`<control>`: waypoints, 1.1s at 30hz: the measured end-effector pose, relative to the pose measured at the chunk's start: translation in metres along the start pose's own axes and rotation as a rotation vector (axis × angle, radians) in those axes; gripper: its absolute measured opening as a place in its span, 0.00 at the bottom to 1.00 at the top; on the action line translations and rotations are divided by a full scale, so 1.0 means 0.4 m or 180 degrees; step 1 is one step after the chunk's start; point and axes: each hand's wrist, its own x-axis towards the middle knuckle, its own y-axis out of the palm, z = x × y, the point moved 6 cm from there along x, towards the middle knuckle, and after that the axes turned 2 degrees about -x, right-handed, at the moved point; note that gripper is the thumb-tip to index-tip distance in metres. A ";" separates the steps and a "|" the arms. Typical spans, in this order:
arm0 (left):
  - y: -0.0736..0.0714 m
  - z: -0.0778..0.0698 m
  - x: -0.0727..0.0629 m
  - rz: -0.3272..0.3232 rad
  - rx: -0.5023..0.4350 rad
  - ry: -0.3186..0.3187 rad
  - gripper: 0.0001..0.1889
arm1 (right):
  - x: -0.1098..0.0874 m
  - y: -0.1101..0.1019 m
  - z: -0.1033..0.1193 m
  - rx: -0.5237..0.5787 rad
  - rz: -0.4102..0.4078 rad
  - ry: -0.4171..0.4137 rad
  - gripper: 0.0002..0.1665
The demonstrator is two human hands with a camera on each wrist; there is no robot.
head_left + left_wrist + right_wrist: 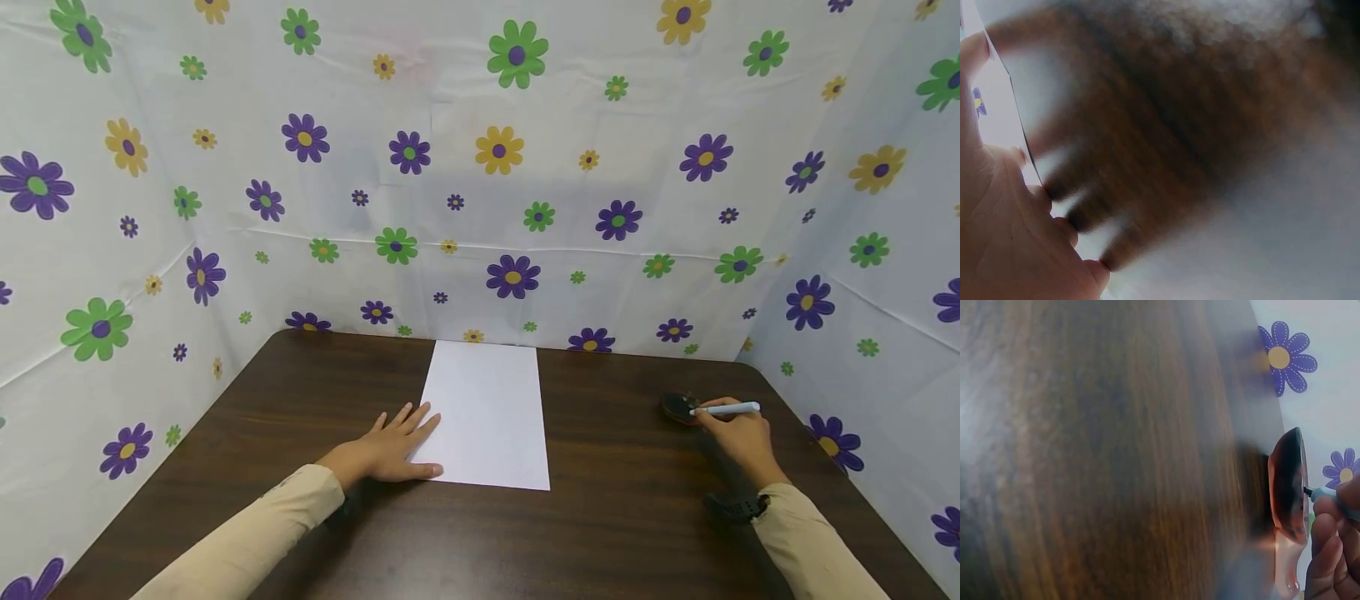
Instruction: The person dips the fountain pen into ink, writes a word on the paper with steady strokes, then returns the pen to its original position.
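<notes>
- Paper point(487, 417) lies flat near the middle of the surface point(615, 467), its 12 o'clock edge close to the flowered backdrop point(517, 204).
- No stroke shows on the paper's visible face; that part looks untouched by ink.
- The left hand point(392, 448) rests at the paper's 8 o'clock, fingers straight and spread apart over the 9 o'clock edge, gripping nothing.
- The right hand point(741, 439), well off at the paper's 3 o'clock, has its fingers clamped on a pale blue marker point(731, 409).
- The marker is uncapped, its dark tip pointing to 9 o'clock at a dark-faced, spoon-shaped item point(678, 407), which sits at the right hand's 10 o'clock.
- Whether the tip touches that item or stops just beside it, I cannot tell.
- Judged from this, the work seems early: paper laid out, marker ready, tip at the item. Any ink on the dark face is unreadable, so progress there is uncertain.
</notes>
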 end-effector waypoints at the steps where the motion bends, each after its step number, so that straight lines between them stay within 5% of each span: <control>1: 0.000 0.000 0.000 -0.0001 -0.0004 0.0001 0.47 | 0.001 0.001 0.001 -0.0030 0.0007 -0.0006 0.15; 14: -0.004 -0.006 -0.009 0.0033 -0.0048 -0.0013 0.47 | 0.017 0.028 0.010 -0.0063 0.0105 -0.0071 0.13; 33: -0.006 -0.007 -0.006 0.0034 -0.0065 -0.0006 0.47 | 0.033 0.027 0.018 -0.0181 -0.0138 -0.0164 0.12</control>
